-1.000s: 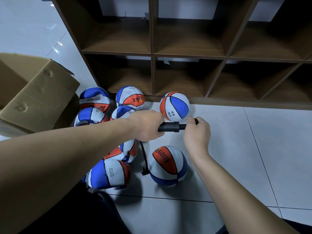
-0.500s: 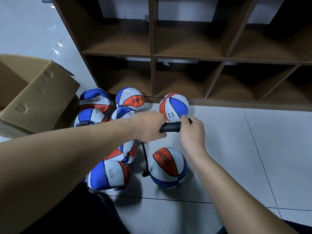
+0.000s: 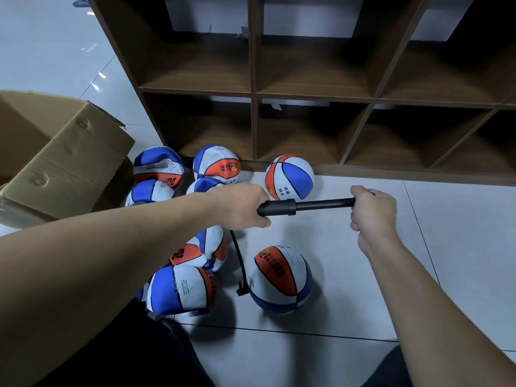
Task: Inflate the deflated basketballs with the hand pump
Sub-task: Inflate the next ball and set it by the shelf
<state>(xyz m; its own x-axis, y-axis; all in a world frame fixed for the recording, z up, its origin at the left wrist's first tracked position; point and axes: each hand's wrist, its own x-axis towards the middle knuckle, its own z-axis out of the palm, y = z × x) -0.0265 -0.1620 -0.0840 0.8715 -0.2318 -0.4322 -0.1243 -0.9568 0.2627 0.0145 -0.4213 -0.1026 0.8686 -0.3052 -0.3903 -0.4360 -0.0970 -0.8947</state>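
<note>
Now your left hand (image 3: 243, 206) grips the black plastic hand pump (image 3: 290, 207) barrel, your right hand (image 3: 372, 212) its extended handle.

pump (image 3: 307, 205): matt black plastic | shelf (image 3: 252, 79): brown wood | box (image 3: 64, 163): cardboard | floor (image 3: 460, 247): glossy tile

The floor (image 3: 460, 247) is laid in large pale grey tiles with thin dark grout lines, glossy enough to catch a few bright glints of light off to the upper left. Against it stands a dark brown wooden cubby shelf (image 3: 252, 79) — open square compartments in rows, a white wall showing behind the upper ones. A small scrap of something pale sits at the top of one middle compartment. On the left — an open cardboard box (image 3: 64, 160), flaps up, dented on its side.
</note>
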